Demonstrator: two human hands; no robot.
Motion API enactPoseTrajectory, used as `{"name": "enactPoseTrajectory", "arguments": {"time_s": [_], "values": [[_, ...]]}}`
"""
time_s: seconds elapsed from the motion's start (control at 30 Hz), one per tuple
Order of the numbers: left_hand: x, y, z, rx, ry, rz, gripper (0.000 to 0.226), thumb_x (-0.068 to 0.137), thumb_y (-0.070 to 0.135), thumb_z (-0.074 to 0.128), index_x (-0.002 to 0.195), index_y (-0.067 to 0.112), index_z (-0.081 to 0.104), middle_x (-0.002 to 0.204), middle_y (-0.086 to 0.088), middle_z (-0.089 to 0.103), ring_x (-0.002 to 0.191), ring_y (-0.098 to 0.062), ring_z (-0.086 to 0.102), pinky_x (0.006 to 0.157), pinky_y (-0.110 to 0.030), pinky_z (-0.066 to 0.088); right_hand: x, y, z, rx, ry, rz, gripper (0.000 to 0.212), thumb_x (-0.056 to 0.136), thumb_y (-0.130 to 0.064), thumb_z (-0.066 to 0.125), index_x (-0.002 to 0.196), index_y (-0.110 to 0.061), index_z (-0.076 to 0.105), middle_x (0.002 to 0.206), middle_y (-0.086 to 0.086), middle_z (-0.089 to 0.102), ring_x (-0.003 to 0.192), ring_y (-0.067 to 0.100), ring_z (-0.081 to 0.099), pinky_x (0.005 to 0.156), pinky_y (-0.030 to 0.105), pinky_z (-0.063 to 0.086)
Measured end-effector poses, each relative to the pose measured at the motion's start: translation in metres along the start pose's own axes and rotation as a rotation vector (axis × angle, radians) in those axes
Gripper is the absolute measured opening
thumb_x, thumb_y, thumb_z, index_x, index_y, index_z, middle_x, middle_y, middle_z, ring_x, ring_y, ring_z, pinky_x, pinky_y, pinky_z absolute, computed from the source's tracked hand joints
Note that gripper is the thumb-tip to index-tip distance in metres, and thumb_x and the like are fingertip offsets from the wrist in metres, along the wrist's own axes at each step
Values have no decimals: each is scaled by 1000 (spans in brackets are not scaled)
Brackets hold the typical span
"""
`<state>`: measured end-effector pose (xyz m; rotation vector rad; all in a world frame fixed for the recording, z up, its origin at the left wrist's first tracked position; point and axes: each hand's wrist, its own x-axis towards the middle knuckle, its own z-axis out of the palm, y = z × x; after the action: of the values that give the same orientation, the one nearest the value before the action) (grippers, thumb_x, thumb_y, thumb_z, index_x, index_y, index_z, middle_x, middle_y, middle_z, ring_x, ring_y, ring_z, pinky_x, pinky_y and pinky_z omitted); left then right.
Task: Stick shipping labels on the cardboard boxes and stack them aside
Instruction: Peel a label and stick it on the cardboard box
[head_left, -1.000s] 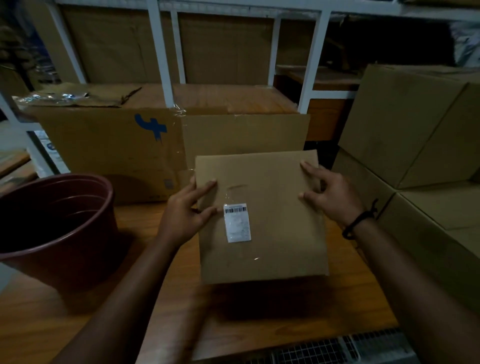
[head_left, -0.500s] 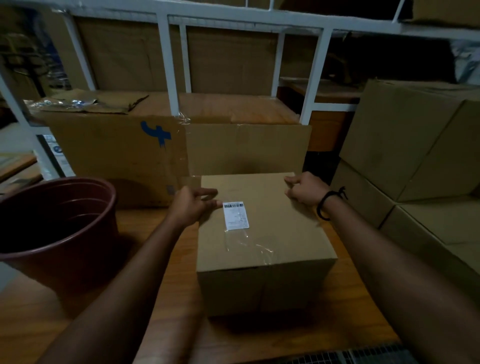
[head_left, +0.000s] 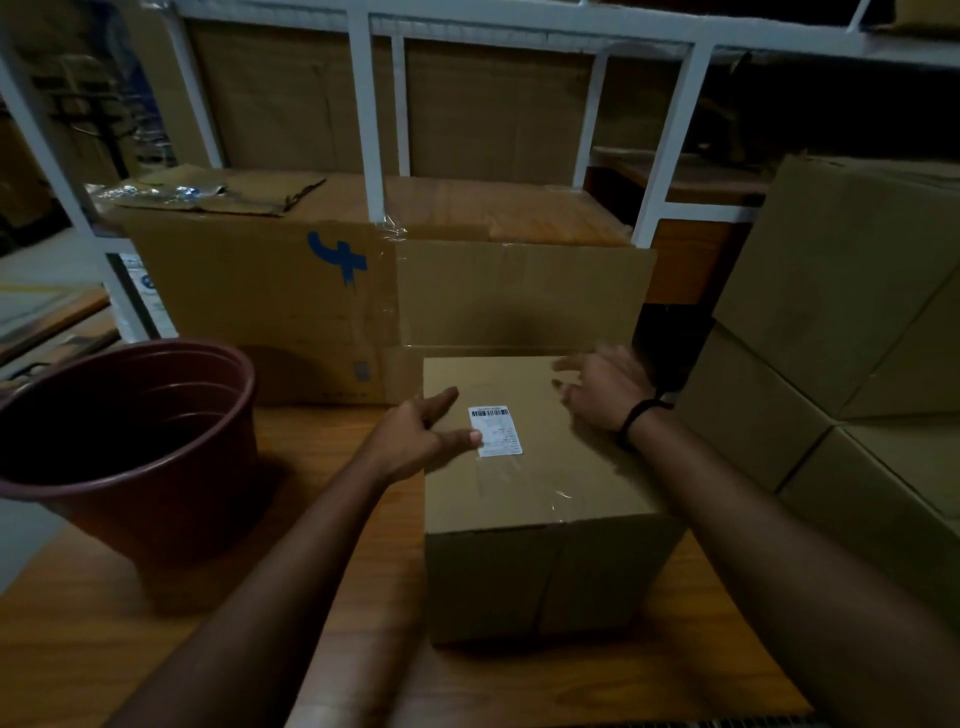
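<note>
Both hands open: your left hand (head_left: 415, 439) thumbs the shipping label (head_left: 496, 431), your right hand (head_left: 602, 389) hovers over the cardboard box (head_left: 545, 499), now tipped flat; stacking likely follows.

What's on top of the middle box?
A white label under clear tape, with the left hand touching its edge. The box is closed, so its inside is hidden.
</note>
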<state>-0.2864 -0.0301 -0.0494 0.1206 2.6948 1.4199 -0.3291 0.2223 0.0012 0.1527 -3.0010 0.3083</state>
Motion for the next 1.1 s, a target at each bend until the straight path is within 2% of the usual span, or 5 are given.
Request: {"name": "enactPoseTrajectory", "arguments": {"time_s": [0.17,0.5,0.63,0.87,1.1], "values": [[0,1,2,32,13,-43,87,77,53,75,150,37,31,153,-1,41,135,-23,44,100,-38,44,-12,-38,7,305,-226,-216,30,95,-23,58,124,-28,64,126,1,59,104,8,50,83,26,40],[-2,2,2,-8,11,-15,85,79,48,76,151,36,32,153,-1,41,103,-2,50,80,-28,45,0,-47,6,324,-343,-189,31,90,-21,65,120,-29,61,92,-9,57,86,8,54,66,21,39],[-2,1,1,-20,11,-21,87,77,50,77,150,37,32,154,-1,39,125,-16,50,90,-34,47,1,-43,8,376,-306,-186,13,84,-18,72,93,-25,68,85,-8,62,82,11,58,72,26,47],[-1,-2,1,-35,24,-20,89,74,53,78,150,36,35,154,0,40,131,-18,48,99,-43,49,-3,-38,13,546,-375,-122,25,78,-13,79,98,-20,67,86,-4,60,79,11,58,74,31,51],[-4,-1,3,-61,35,-14,86,77,48,77,150,35,34,155,1,38,130,-19,48,93,-39,51,1,-49,5,292,-450,-214,36,78,-27,79,109,-27,61,99,-6,58,91,14,55,74,31,45]]}}
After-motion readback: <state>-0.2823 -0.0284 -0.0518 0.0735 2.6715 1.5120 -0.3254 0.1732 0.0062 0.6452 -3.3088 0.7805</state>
